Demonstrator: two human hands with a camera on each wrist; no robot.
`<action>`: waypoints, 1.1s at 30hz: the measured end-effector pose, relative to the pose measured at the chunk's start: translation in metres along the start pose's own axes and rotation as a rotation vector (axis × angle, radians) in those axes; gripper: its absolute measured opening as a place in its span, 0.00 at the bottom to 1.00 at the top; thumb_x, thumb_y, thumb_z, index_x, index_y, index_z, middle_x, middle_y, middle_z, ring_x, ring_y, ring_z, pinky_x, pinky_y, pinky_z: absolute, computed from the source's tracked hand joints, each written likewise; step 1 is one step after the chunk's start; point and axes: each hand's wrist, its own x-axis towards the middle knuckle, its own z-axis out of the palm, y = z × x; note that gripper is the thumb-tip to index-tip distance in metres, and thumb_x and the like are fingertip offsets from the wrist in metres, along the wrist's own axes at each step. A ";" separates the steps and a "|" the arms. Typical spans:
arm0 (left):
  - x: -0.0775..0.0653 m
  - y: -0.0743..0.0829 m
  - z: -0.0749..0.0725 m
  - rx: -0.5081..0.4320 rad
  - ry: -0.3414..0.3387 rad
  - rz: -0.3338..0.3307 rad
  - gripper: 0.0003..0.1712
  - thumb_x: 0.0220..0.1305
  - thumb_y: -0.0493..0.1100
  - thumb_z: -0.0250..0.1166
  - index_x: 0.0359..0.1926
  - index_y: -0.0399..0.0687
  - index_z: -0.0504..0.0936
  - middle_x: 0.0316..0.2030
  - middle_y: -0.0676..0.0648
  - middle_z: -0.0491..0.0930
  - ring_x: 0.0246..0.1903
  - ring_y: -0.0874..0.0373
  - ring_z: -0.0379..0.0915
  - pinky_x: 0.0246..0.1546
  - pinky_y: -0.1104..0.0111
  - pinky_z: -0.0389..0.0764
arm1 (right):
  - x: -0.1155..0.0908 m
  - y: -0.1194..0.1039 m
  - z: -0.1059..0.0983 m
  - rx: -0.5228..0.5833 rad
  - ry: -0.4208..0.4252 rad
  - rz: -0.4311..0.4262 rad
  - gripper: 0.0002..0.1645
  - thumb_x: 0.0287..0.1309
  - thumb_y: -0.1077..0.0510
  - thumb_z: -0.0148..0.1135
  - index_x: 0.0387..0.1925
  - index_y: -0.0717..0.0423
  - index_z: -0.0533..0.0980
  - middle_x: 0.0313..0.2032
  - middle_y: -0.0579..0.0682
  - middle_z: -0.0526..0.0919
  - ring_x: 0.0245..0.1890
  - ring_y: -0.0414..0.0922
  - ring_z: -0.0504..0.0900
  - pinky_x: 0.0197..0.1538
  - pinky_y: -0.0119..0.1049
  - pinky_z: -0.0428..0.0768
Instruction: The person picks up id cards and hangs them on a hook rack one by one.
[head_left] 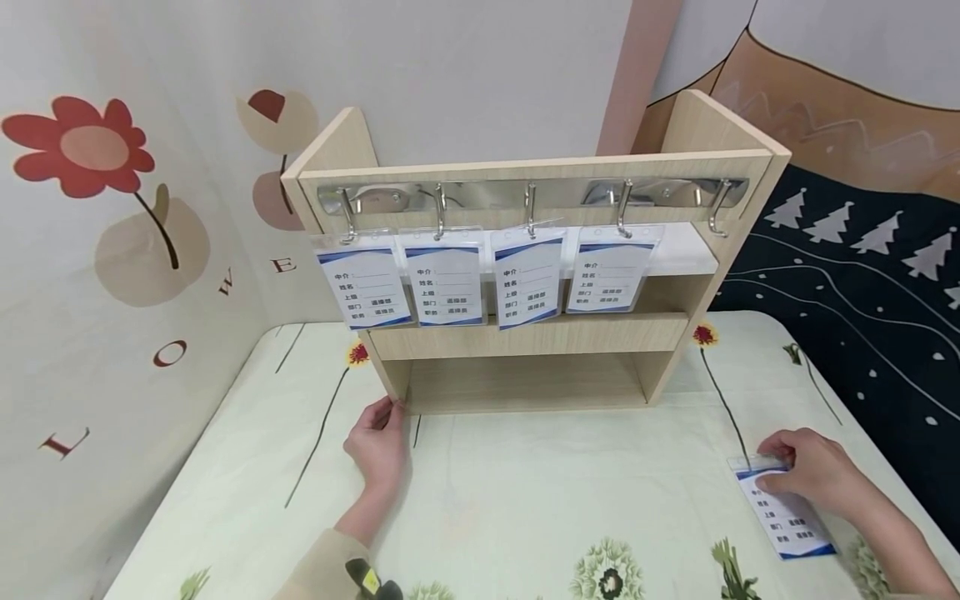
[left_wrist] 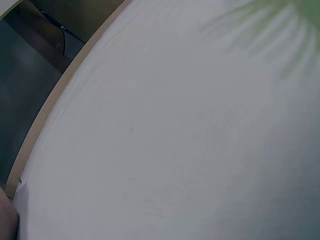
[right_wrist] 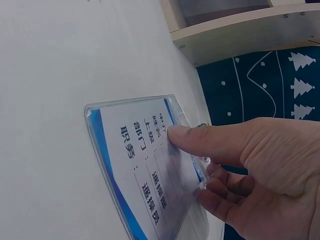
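My right hand (head_left: 813,471) pinches a name badge (head_left: 787,521) in a clear plastic sleeve, thumb on its printed face and fingers behind. In the right wrist view the badge (right_wrist: 145,165) is tilted over the white surface, its blue-edged card showing. At the left, my left hand (head_left: 378,442) holds the lower front corner of a wooden shelf (head_left: 525,342), fingers curled at its side panel. Only a sliver of that hand (left_wrist: 7,217) shows in the left wrist view. Several similar badges (head_left: 450,283) hang in a row from the shelf's hooks.
A metal rail (head_left: 487,196) with hooks runs across the shelf's upper front. The rightmost hook (head_left: 718,208) carries no badge. Under the shelf lies a pale flowered tablecloth (head_left: 510,483). Behind stand a printed curtain (head_left: 480,75) and a dark tree-patterned cloth (head_left: 847,283).
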 end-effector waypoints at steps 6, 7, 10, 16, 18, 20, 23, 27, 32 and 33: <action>0.001 0.000 0.000 -0.008 0.003 0.007 0.09 0.67 0.34 0.69 0.45 0.34 0.88 0.41 0.38 0.89 0.38 0.51 0.86 0.35 0.86 0.77 | -0.004 -0.001 0.001 0.003 0.042 -0.015 0.26 0.45 0.55 0.82 0.43 0.66 0.81 0.37 0.54 0.78 0.35 0.50 0.71 0.38 0.42 0.72; 0.001 0.000 0.001 -0.009 0.004 0.006 0.09 0.67 0.34 0.69 0.45 0.35 0.88 0.41 0.38 0.89 0.38 0.52 0.86 0.35 0.86 0.77 | -0.005 -0.001 0.001 0.008 0.049 -0.012 0.25 0.46 0.56 0.81 0.43 0.65 0.81 0.38 0.54 0.78 0.36 0.50 0.71 0.38 0.42 0.72; 0.001 0.001 0.000 -0.010 0.003 0.003 0.09 0.67 0.35 0.69 0.45 0.35 0.88 0.41 0.38 0.89 0.38 0.52 0.86 0.35 0.86 0.77 | -0.006 -0.001 0.002 0.020 0.065 -0.006 0.25 0.47 0.56 0.81 0.43 0.65 0.81 0.39 0.57 0.79 0.37 0.51 0.72 0.39 0.43 0.73; 0.001 0.001 0.000 -0.009 0.000 0.010 0.09 0.67 0.35 0.69 0.45 0.35 0.88 0.41 0.38 0.89 0.39 0.49 0.86 0.35 0.86 0.77 | -0.008 -0.003 -0.001 0.024 0.081 -0.021 0.18 0.50 0.61 0.78 0.42 0.63 0.82 0.38 0.54 0.79 0.36 0.49 0.72 0.37 0.41 0.73; 0.001 0.000 0.001 -0.008 0.003 0.009 0.09 0.67 0.34 0.69 0.45 0.34 0.88 0.41 0.38 0.89 0.40 0.48 0.86 0.35 0.86 0.77 | -0.009 -0.003 -0.002 0.034 0.064 -0.036 0.15 0.52 0.64 0.75 0.41 0.62 0.82 0.36 0.52 0.79 0.35 0.48 0.72 0.36 0.38 0.73; 0.000 0.001 0.001 -0.011 0.006 0.005 0.09 0.67 0.34 0.69 0.45 0.34 0.88 0.41 0.38 0.89 0.39 0.48 0.86 0.35 0.86 0.77 | -0.010 -0.004 -0.004 0.041 0.047 -0.053 0.12 0.53 0.66 0.74 0.40 0.61 0.81 0.35 0.49 0.79 0.35 0.47 0.72 0.34 0.35 0.72; 0.000 0.001 0.000 -0.012 0.007 0.000 0.09 0.67 0.34 0.68 0.45 0.34 0.88 0.41 0.37 0.88 0.40 0.47 0.86 0.35 0.86 0.77 | -0.012 -0.004 -0.005 0.055 0.034 -0.091 0.11 0.54 0.68 0.72 0.39 0.59 0.81 0.33 0.47 0.78 0.33 0.43 0.70 0.32 0.32 0.72; 0.000 0.001 0.001 -0.022 0.007 0.000 0.09 0.67 0.33 0.68 0.45 0.34 0.88 0.41 0.36 0.88 0.40 0.46 0.87 0.36 0.86 0.77 | -0.014 -0.005 -0.007 0.099 0.029 -0.136 0.10 0.56 0.68 0.72 0.39 0.59 0.80 0.34 0.46 0.78 0.31 0.37 0.70 0.33 0.31 0.74; 0.000 -0.001 0.001 -0.033 0.011 -0.001 0.08 0.66 0.33 0.68 0.45 0.34 0.88 0.41 0.37 0.88 0.40 0.45 0.87 0.35 0.86 0.77 | -0.016 -0.010 -0.009 0.173 0.005 -0.150 0.10 0.58 0.69 0.70 0.41 0.61 0.79 0.36 0.48 0.80 0.32 0.35 0.72 0.36 0.30 0.77; 0.000 -0.002 0.001 -0.035 0.010 0.000 0.08 0.66 0.33 0.68 0.45 0.34 0.88 0.41 0.37 0.88 0.40 0.45 0.87 0.35 0.86 0.77 | -0.016 -0.011 -0.010 0.184 -0.001 -0.146 0.10 0.59 0.69 0.70 0.42 0.62 0.79 0.37 0.49 0.80 0.32 0.35 0.72 0.36 0.30 0.77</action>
